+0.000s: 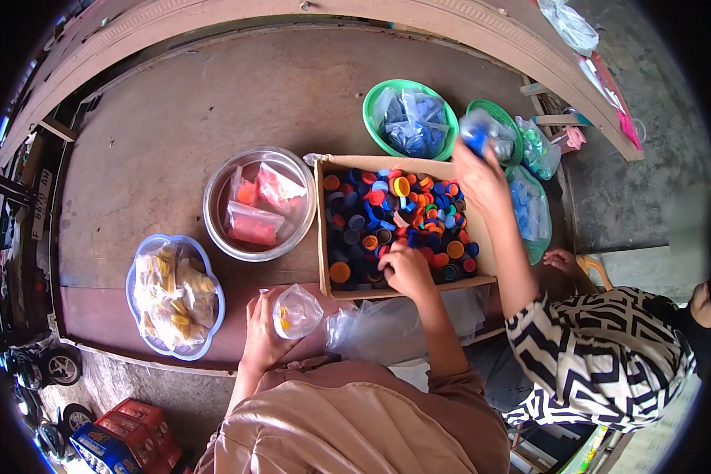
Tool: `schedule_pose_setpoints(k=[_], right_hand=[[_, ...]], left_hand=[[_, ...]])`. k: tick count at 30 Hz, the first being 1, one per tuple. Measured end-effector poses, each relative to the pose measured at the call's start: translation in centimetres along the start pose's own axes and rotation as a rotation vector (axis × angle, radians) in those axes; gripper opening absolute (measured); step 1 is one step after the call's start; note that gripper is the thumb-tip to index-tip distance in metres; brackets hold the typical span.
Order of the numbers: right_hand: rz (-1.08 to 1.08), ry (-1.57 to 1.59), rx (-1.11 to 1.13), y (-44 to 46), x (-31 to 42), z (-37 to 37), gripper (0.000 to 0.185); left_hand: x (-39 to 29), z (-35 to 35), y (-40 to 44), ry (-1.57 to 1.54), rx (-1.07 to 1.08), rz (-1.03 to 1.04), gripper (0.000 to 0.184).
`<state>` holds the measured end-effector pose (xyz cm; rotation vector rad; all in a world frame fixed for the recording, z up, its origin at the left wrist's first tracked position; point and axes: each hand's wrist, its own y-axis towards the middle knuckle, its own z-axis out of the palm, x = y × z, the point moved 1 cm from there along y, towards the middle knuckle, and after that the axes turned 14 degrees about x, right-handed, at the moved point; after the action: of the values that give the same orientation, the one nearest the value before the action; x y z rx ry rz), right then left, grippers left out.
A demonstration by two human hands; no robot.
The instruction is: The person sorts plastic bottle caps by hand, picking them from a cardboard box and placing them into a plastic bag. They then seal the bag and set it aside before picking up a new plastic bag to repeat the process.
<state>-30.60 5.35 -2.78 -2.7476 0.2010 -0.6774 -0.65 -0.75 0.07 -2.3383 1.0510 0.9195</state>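
My left hand (265,330) is closed around a clear plastic bag (300,310) with a few yellow and orange caps in it, in front of the metal bowl. My right hand (407,270) reaches over the near edge of a cardboard box (321,237) full of mixed bottle caps (403,217). Its fingers are bent down among the caps, and whatever they pinch is too small to make out. Flat clear plastic bags (407,324) lie under my right forearm. A co-worker's hand (482,178) holds a blurred bag of blue caps (475,136) above the box's far right corner.
A metal bowl (213,231) holds bags of red caps. Left of it, a pale blue basket (141,316) holds bags of yellow caps. Green baskets (369,130) with bagged caps stand behind and right of the box. A co-worker in a patterned top (608,355) sits at the right.
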Motion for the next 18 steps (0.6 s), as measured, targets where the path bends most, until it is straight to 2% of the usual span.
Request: schedule_pose_setpoints(k=[1, 5, 8, 11, 12, 15, 18], right_hand=[[-0.016, 0.027, 0.047, -0.2, 0.4, 0.3, 0.012], [0.082, -0.209, 0.162, 0.8, 2.0, 0.1, 0.017], [0.145, -0.090, 0.135, 1.2, 2.1, 0.3, 0.019], [0.104, 0.259, 0.037, 0.8, 0.2, 0.6, 0.020], [0.095, 0.358, 0.064, 0.6, -0.2, 0.0, 0.019], [0.085, 0.536, -0.168, -0.4, -0.5, -1.3, 0.015], [0.079, 0.572, -0.399, -1.9, 1.1, -2.4, 0.017]], left_hand=[[-0.1, 0.1, -0.1, -0.008, 0.003, -0.001, 0.078], [0.4, -0.3, 0.1, -0.006, 0.009, 0.001, 0.079], [0.6, -0.7, 0.2, 0.019, 0.000, -0.006, 0.079], [0.8, -0.6, 0.1, 0.026, -0.015, -0.013, 0.080], [0.8, -0.7, 0.0, 0.026, -0.017, -0.010, 0.080], [1.0, -0.9, 0.1, 0.034, -0.039, 0.009, 0.081], [0.8, -0.8, -0.1, 0.028, -0.029, 0.018, 0.081]])
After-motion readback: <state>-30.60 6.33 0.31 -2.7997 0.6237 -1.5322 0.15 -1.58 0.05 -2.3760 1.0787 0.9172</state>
